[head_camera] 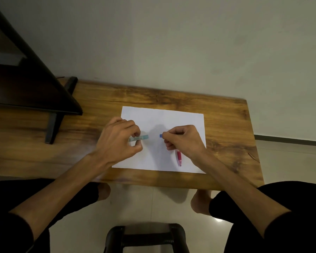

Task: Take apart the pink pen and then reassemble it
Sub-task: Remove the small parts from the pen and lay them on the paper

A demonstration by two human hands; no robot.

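Note:
The pink pen (179,158) lies on the white sheet of paper (161,117), tip toward me, its upper end hidden under my right hand (182,137). Neither hand touches it as far as I can see. My left hand (120,139) pinches a pale teal pen barrel (140,138) that points right. My right hand pinches a small blue piece (161,136) between thumb and forefinger. A gap of bare paper separates the teal barrel from the blue piece.
The paper rests on a wooden table (226,125) against a pale wall. A dark stand with black legs (53,125) occupies the table's left part. My knees and a black stool (144,236) are below the table's front edge.

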